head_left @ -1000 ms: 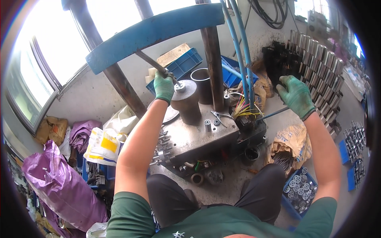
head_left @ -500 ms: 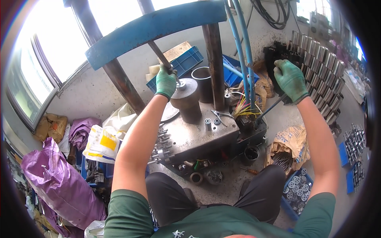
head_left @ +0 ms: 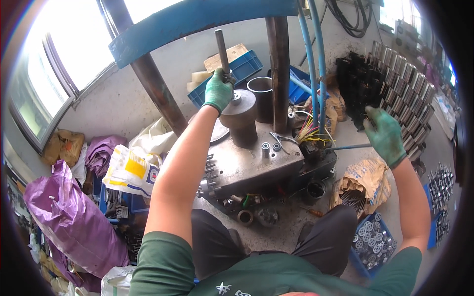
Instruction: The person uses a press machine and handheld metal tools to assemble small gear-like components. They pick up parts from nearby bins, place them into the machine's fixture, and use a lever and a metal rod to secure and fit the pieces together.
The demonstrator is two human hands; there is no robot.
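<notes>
My left hand [head_left: 219, 91], in a green glove, is closed around an upright metal shaft [head_left: 222, 49]. The shaft's upper end rises free above my fist. Below it stands a round metal fixture [head_left: 239, 118] with a small collar [head_left: 236, 98] on top; my fingers hide where shaft and collar meet. On the right, my gloved right hand [head_left: 385, 135] is at the outer end of a thin lever [head_left: 348, 147] and appears closed on it, slightly blurred. Two small bearings [head_left: 270, 147] and pliers [head_left: 282, 140] lie on the steel press table [head_left: 237, 165].
A blue crossbeam [head_left: 197, 25] on dark posts [head_left: 279, 74] spans above the fixture. Stacked metal tubes [head_left: 405, 93] stand at right. A blue crate of ring-shaped parts [head_left: 371, 241] and a torn paper sack [head_left: 368, 180] sit by my right knee. Purple sacks [head_left: 71, 217] lie left.
The lever has swung downward, my right hand moving down with it. My left hand's shaft now stands more upright, its top showing below the crossbeam. The whole view has shifted slightly.
</notes>
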